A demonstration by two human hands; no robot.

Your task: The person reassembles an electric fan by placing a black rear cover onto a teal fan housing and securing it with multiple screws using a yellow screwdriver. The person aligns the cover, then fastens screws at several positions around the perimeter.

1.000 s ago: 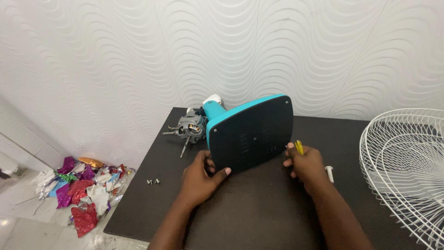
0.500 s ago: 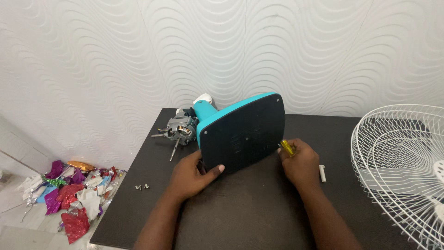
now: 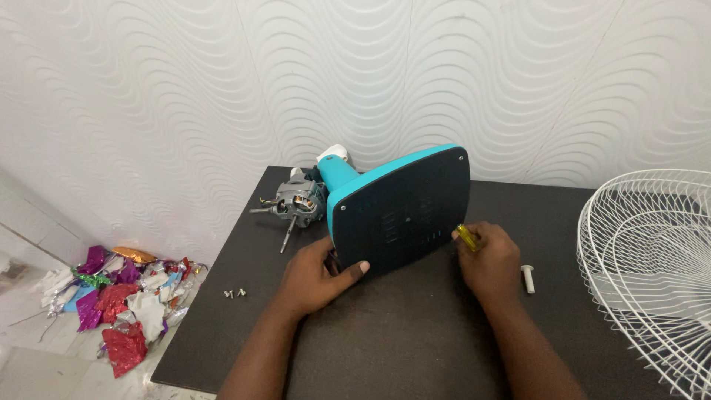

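A teal fan base (image 3: pixel 400 211) lies tipped on its side on the dark table (image 3: pixel 415 333), its dark underside facing me. My left hand (image 3: pixel 317 275) grips the base's lower left corner. My right hand (image 3: pixel 489 263) is shut on a yellow-handled screwdriver (image 3: pixel 466 237), held against the base's lower right edge. A bare grey motor (image 3: pixel 296 204) with its shaft sticking out is attached behind the base at the left.
Two small screws (image 3: pixel 233 293) lie near the table's left edge. A white plastic peg (image 3: pixel 528 278) rests right of my right hand. A white wire fan guard (image 3: pixel 652 267) fills the right side. Crumpled coloured foil scraps (image 3: pixel 122 300) lie on the floor at left.
My right hand has closed in on the base's lower right edge with the screwdriver. The left hand keeps its grip. The view shifted slightly.
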